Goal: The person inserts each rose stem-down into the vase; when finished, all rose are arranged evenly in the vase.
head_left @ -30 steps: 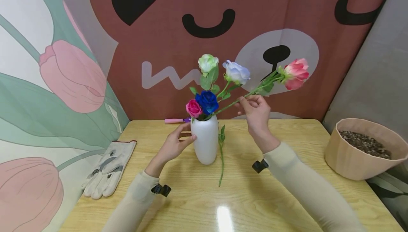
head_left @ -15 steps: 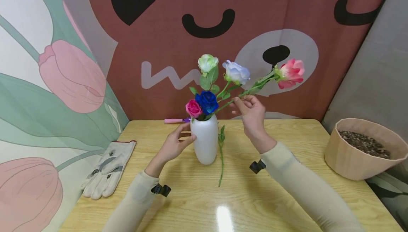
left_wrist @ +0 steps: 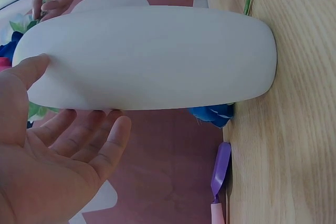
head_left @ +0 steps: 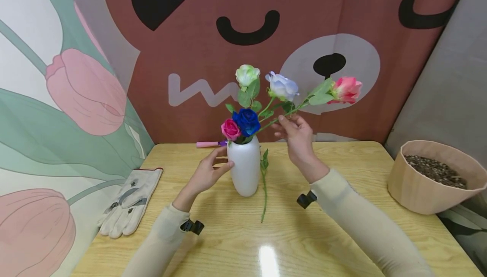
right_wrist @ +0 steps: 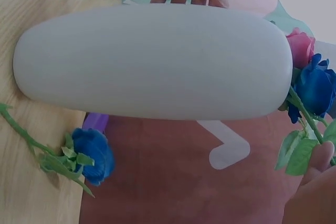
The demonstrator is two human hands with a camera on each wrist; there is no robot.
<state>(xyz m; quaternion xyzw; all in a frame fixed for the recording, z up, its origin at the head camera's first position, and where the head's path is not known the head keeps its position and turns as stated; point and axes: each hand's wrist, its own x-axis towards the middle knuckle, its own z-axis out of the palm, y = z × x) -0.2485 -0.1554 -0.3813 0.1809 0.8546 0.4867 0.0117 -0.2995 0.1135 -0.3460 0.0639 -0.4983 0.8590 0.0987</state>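
A white vase (head_left: 244,169) stands upright on the table, holding a pink rose (head_left: 231,129), a dark blue rose (head_left: 247,122), a pale green rose (head_left: 247,75) and a pale blue rose (head_left: 282,86). My left hand (head_left: 207,170) holds the vase's left side, thumb on the front and fingertips partly hidden behind it. Between thumb and fingers, my right hand (head_left: 299,138) pinches the stem of a coral-pink rose (head_left: 346,89), which leans right with its lower end at the vase mouth. Another blue rose (right_wrist: 93,156) lies on the table behind the vase.
The lying rose's green stem (head_left: 264,192) extends forward, right of the vase. A small trowel with a pink handle (head_left: 207,144) lies at the back edge. Work gloves (head_left: 131,201) rest on the left, and a tan pot of soil (head_left: 414,188) stands at right.
My right hand has shifted a little left along with the coral-pink rose. That rose has turned, its head lower and its leaves now facing up. The left hand and vase stay in place.
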